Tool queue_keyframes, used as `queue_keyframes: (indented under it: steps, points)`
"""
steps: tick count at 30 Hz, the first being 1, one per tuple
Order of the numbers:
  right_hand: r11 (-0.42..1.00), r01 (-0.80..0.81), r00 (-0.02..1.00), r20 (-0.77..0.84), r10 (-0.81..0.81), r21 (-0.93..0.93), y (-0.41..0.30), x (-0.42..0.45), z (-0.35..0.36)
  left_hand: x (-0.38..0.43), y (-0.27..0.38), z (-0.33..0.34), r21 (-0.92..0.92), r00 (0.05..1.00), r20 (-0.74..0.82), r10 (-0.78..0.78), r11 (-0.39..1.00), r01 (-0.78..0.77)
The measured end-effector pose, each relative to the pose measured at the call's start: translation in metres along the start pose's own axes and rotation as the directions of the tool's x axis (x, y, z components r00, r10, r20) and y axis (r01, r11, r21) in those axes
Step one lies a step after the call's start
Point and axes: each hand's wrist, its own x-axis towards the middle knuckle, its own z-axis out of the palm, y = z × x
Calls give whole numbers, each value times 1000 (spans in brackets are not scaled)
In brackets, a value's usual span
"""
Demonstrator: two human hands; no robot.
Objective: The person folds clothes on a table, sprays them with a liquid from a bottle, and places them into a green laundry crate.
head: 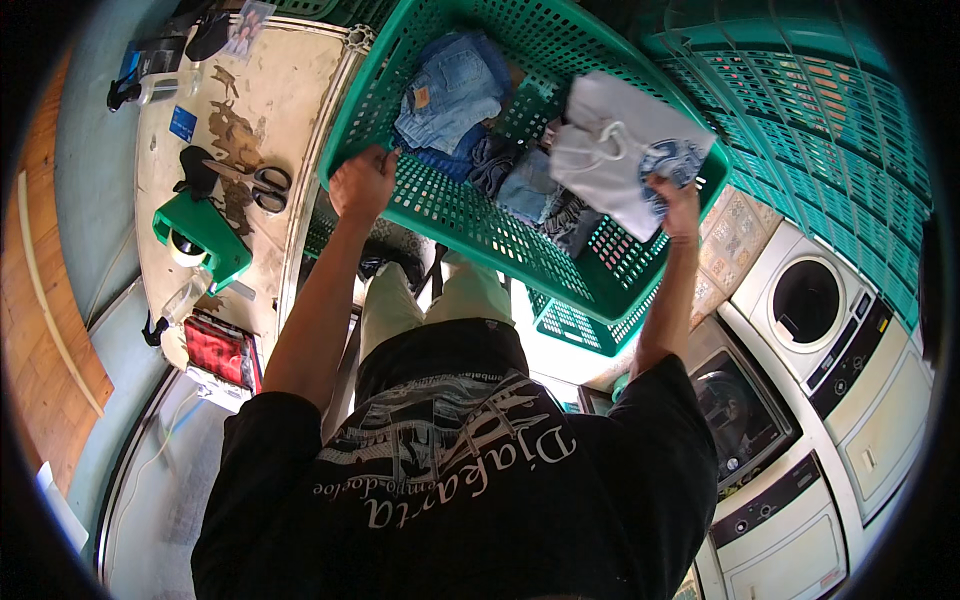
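In front of me is a large green plastic laundry basket (480, 225), perforated all over. My left hand (365, 182) grips its rim at the near left corner. My right hand (675, 204), at the basket's right side, holds a folded light grey garment (600, 154) with a white drawstring and a blue patterned print. Folded light blue denim (450, 97) lies at the basket's far left. Beside it are dark folded clothes (491, 161), another piece of folded denim (525, 187) and a dark garment (574, 225) along the near side.
On the worn table (300, 90) at left lie scissors (262, 182), a green tape dispenser (217, 244), spray bottles (169, 86) and a packed red item (217, 345). Green baskets (825, 127) rise at the right, above front-loading machines (806, 300). Another green basket (570, 322) sits below.
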Motion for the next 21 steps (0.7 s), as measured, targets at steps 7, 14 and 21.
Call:
queue_keyframes:
  steps: [7, 14, 21]
  points:
    - [999, -7, 995, -98, 3, -46, -1, 31, -53, 1, 4, -5, -6, 999, 31, -31, 1000, 31]
    - [999, 14, 997, -71, -12, 33, -14, -14, -16, -1, 7, -8, 10, 998, 59, -30, 1000, 29]
    - [996, 43, 993, -109, -51, -74, -19, 22, -44, -2, 5, -8, -7, 998, 50, -40, 999, 41]
